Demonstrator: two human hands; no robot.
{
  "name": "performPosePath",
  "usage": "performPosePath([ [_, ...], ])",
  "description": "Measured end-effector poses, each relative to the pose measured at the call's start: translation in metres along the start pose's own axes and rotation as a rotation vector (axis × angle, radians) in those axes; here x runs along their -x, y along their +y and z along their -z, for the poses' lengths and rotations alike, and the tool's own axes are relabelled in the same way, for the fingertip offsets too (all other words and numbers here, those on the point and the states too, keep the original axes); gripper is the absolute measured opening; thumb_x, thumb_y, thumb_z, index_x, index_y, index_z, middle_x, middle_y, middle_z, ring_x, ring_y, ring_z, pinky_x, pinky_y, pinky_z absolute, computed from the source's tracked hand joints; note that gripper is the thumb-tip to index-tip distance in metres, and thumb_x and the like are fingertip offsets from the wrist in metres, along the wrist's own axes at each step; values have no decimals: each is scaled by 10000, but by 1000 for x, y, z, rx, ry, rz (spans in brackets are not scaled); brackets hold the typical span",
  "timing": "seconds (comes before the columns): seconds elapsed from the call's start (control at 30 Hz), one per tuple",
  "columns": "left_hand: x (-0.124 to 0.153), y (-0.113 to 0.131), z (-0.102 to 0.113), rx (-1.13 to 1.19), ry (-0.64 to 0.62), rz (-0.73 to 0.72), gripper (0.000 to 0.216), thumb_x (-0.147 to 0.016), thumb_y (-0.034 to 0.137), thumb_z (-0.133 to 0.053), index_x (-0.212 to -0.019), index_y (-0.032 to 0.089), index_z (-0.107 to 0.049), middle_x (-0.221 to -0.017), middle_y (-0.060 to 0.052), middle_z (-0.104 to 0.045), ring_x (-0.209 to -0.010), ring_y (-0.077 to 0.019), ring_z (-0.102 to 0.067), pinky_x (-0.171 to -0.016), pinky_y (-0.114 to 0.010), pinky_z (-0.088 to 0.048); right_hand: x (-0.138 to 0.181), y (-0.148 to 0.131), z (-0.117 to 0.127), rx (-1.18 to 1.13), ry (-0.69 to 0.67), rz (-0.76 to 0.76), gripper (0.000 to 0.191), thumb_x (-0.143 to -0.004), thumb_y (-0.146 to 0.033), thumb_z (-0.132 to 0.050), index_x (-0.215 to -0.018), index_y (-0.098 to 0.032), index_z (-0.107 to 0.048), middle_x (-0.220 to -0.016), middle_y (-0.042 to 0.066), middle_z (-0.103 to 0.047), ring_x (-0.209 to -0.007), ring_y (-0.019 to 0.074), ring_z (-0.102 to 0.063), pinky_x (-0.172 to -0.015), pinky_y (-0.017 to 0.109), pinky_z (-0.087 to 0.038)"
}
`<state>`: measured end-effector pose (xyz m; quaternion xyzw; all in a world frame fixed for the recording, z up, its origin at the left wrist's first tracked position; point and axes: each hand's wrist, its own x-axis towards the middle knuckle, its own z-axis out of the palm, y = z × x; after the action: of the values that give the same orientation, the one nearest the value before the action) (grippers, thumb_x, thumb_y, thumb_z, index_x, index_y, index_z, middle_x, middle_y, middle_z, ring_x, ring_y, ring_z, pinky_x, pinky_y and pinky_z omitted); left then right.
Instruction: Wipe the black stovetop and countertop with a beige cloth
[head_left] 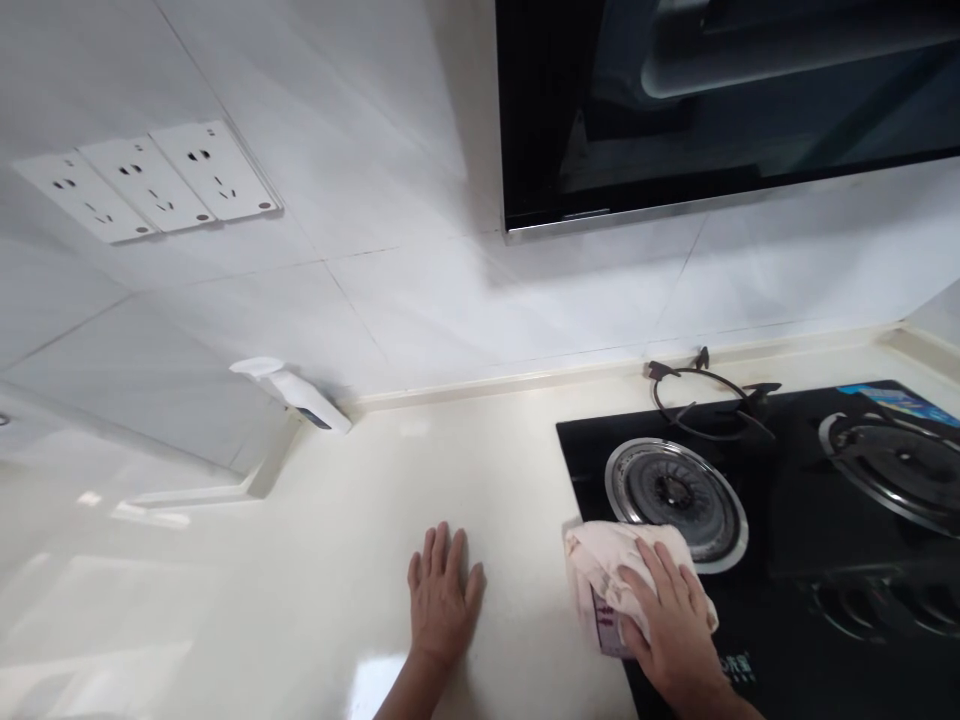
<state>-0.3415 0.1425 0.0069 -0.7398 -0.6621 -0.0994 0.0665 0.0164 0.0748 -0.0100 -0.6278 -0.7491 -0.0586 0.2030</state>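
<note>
The one head-worn camera looks forward and steeply down from close above the counter (300,560), facing the wall (337,300), with the left hand (442,598) and right hand (673,625) at the bottom edge.

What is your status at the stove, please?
Left hand flat on counter. Right hand pressing cloth on hob's front-left corner. Pan support lies behind burner.
</note>
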Motion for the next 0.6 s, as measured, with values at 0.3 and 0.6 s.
performPosePath([
  [0.3,2,-1,-4,28,15,-1,526,-1017,382,-462,-1521,238,-509,-1641,-115,-436,-1541,-311,-357,-1211,-579,-339,-71,-37,-19,24,-52,-124,460,-883,-418,-629,-1303,-236,-670,-1602,168,-461,-1529,423,-300,-1204,620,-227],
  [0.6,3,-1,-3,11,16,-11,540,-1013,373,-474,-1534,233,-487,-1653,-116,-417,-1546,-315,-346,-1208,-578,-331,-160,-56,-34,-10,-301,-122,582,-905,-492,-639,-1435,-254,-603,-1681,155,-342,-1559,435,-216,-1235,611,-98],
])
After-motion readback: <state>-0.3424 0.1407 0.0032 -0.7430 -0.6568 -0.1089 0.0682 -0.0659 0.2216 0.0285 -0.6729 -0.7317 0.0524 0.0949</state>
